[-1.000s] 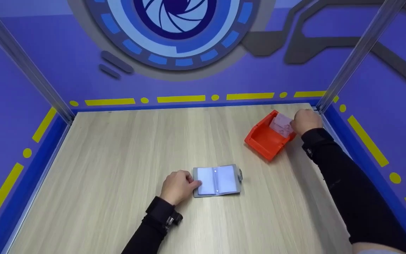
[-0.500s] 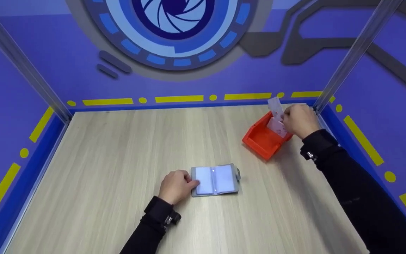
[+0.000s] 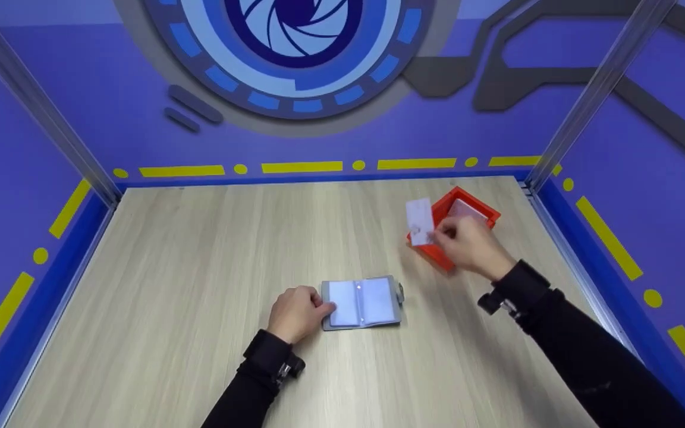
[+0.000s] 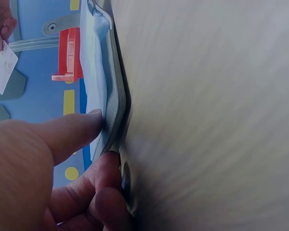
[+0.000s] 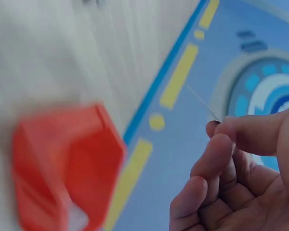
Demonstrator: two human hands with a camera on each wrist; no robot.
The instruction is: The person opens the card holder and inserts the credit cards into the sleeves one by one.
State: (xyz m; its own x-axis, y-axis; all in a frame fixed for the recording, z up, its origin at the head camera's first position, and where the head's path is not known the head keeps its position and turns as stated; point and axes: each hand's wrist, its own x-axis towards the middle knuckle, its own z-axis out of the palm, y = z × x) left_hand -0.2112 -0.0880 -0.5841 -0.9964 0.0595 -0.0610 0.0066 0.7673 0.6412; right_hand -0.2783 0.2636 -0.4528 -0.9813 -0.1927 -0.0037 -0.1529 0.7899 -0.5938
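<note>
A small grey card holder (image 3: 377, 301) with clear plastic sleeves lies spread flat on the table. My left hand (image 3: 298, 315) pinches its left edge, thumb on top of the sleeves and fingers at the cover's edge, as the left wrist view shows. In my right hand (image 3: 469, 242) a pale card (image 3: 420, 221) is pinched by one corner between thumb and fingers, raised in front of the orange bin (image 3: 488, 214). Edge-on, that card is only a thin line in the right wrist view. Another pale card (image 3: 464, 209) sits inside the bin, partly hidden by the bin wall and my hand.
The wooden table (image 3: 211, 249) is bounded by a blue back wall (image 3: 307, 142) and side walls with yellow markings. A snap strap (image 3: 401, 292) sticks out from the card holder's right side. The bin stands near the back right corner.
My right hand has drawn a card up out of the bin and carried it left and toward me. The left hand stays on the card holder.
</note>
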